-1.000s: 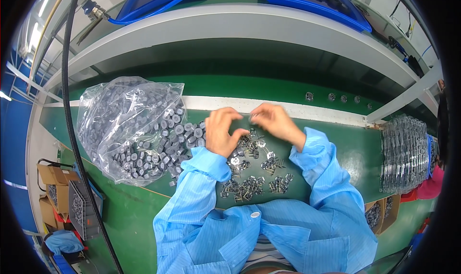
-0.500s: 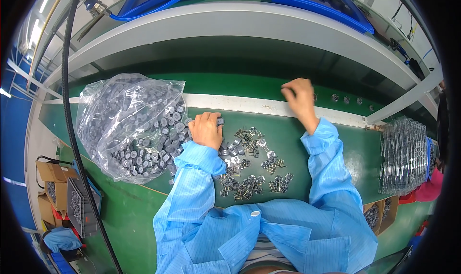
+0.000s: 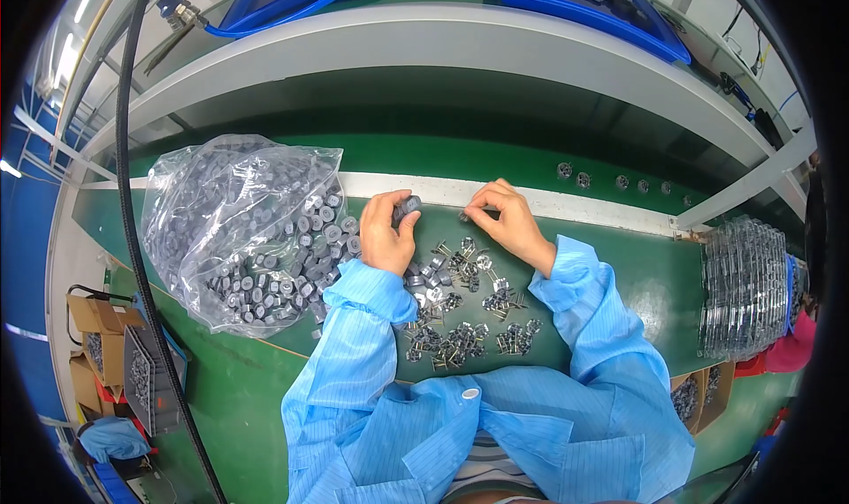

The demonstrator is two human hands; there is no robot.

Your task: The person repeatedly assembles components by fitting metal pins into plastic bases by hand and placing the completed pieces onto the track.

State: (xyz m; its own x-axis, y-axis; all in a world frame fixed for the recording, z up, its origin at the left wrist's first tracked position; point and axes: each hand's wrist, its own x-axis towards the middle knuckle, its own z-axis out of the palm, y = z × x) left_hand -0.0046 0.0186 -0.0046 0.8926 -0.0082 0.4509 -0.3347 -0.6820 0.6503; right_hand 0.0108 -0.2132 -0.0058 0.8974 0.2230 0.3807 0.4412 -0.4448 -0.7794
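Observation:
My left hand (image 3: 386, 235) is closed on grey round caps (image 3: 408, 207), held between thumb and fingers above the bench's white strip. Facing it, my right hand (image 3: 513, 224) pinches a small dark part (image 3: 464, 216); its kind is too small to make out. Left of my left hand, a clear plastic bag (image 3: 221, 181) lies open, with many more grey caps (image 3: 332, 233) in it and spilling from its mouth. Below my hands are loose piles of small parts with metal pins (image 3: 460, 343). A few grey caps (image 3: 416, 281) lie beside my left sleeve.
Several small round pieces (image 3: 622, 182) stand in a row beyond the white strip (image 3: 424, 188). Stacked clear plastic trays (image 3: 743, 287) stand at the right. A grey shelf beam (image 3: 424, 40) crosses overhead, with blue trays (image 3: 584, 18) above. A black cable (image 3: 124, 150) hangs at the left.
My right hand has come back left and nearer from the far row, where one more round piece now shows. My left hand has turned, lifting its caps into view.

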